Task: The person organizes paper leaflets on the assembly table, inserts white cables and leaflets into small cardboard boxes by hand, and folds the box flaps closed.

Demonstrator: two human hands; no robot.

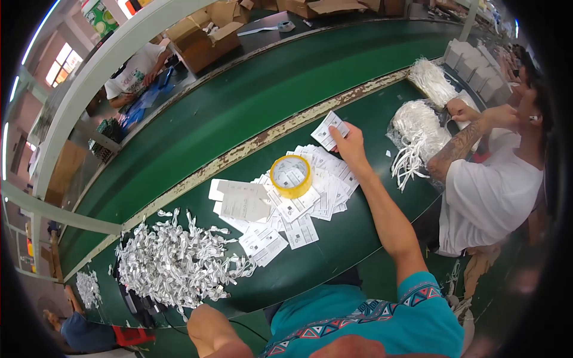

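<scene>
Wht w/ blk print on cards (301, 231), yel. on tape roll (292, 193), wht-gry on cables (173, 256), dk grn on worktop (343, 238), mid-grn on belt (239, 95), cream w/ brn patches on ledge (262, 139), teal w/ red-wht-navy triangle band on shirt (388, 308), wht on co-worker's tee (492, 197)

Green conveyor belt (286, 71), white frame (140, 28), bright window (62, 64)
</scene>
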